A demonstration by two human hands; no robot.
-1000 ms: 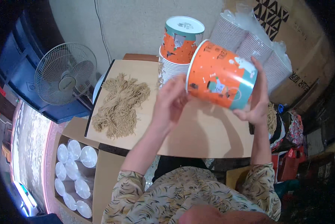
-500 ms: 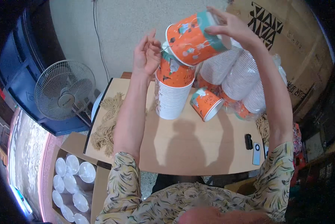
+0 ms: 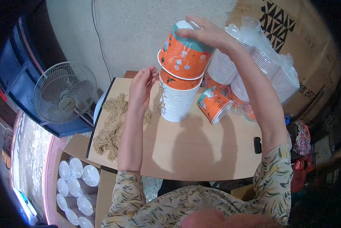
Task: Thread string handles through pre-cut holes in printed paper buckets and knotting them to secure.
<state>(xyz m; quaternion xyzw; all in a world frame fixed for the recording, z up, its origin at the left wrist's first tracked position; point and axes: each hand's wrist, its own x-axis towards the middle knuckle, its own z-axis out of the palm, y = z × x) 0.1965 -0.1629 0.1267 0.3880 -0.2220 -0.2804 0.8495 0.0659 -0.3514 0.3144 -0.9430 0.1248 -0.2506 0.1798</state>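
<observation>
A tall upright stack of nested white-rimmed paper buckets (image 3: pixel 180 104) stands on the table. My right hand (image 3: pixel 204 32) grips an orange and teal paper bucket (image 3: pixel 185 57) with a skeleton print by its upturned base. That bucket is upside down over the stack's top, its rim around the orange top of the stack. Left of the stack, my left hand (image 3: pixel 142 85) is raised, its fingers loosely curled and apart from the buckets, with nothing visible in them. Beige strands (image 3: pixel 162 97) hang along the stack's left side. A single orange bucket (image 3: pixel 214 104) lies on its side to the right.
Bundles of beige cord (image 3: pixel 111 131) lie on the table's left. Plastic-wrapped bucket stacks (image 3: pixel 250 64) lean at the back right, before a large cardboard box (image 3: pixel 311 45). A black object (image 3: pixel 257 145) rests near the right edge. A fan (image 3: pixel 66 95) and a carton of clear cups (image 3: pixel 73 146) are at left.
My right hand has brought the tilted bucket down and left, more upright, over the stack. My left hand has dropped lower, away from the bucket's rim, its fingers more curled.
</observation>
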